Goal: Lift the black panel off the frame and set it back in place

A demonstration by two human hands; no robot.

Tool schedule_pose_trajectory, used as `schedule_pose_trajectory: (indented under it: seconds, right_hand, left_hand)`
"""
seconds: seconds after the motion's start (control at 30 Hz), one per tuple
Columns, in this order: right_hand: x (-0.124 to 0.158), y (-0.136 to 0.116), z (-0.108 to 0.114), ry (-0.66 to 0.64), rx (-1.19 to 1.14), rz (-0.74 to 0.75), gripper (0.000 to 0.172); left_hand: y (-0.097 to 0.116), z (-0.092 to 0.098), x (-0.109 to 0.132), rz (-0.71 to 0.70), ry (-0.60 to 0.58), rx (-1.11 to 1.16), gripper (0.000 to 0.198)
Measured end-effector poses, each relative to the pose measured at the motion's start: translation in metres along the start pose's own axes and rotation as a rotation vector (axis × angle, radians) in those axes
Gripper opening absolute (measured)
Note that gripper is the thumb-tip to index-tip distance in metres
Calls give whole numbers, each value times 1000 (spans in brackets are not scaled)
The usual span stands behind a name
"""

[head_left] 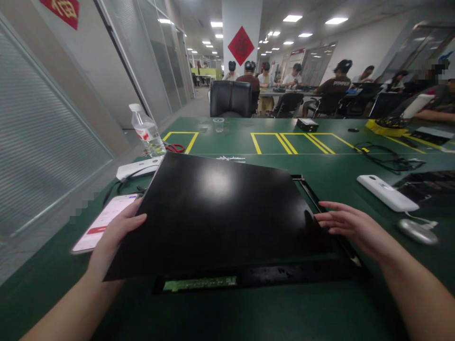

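A glossy black panel (pixel 220 213) is tilted over a black frame (pixel 284 274) on the green table, its left side raised. My left hand (pixel 115 232) grips the panel's left edge, thumb on top and the other fingers hidden beneath. Beside the panel's right edge is my right hand (pixel 343 221), its fingers stretched out and apart, near the frame's right side. A green strip (pixel 201 283) shows in the frame's near side. What lies under the panel is hidden.
Left of the panel are a phone (pixel 103 225), a water bottle (pixel 147 130), a white device (pixel 138 168) and red-handled scissors (pixel 176 148). To the right lie a white power bank (pixel 387 192), a silver mouse (pixel 417 231) and black cables (pixel 387 158). Several people sit in the background.
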State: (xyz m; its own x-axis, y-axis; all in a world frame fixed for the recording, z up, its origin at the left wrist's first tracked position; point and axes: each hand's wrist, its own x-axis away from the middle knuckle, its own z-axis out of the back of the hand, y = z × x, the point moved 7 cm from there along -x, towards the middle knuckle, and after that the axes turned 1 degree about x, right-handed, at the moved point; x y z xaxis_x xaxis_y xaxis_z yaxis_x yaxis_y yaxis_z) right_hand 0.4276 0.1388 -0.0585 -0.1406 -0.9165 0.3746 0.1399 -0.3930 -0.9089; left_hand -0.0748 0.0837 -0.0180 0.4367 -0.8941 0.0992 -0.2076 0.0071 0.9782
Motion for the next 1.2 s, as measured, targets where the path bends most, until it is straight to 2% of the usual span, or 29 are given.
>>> schedule_pose_trajectory:
  seconds: [0.2,0.4,0.53,0.8,0.97,1.2]
  right_hand:
    - [-2,-1,2,41,91,-32,37]
    - [-9,1,8,82,102,51,41]
    - [-13,4,13,114,117,81,44]
    - [-16,4,19,171,173,79,38]
    - [-19,5,23,192,210,87,36]
    - [-17,0,28,224,268,99,39]
  left_hand:
    - [-14,9,-10,92,-37,23,58]
    - [-17,16,-23,139,-79,-15,63]
    - [-19,10,-16,111,-88,13,64]
    - [-28,-14,9,113,-135,120,66]
    - [-28,-25,20,171,-150,127,55]
    - [-35,-31,25,237,-161,53,64]
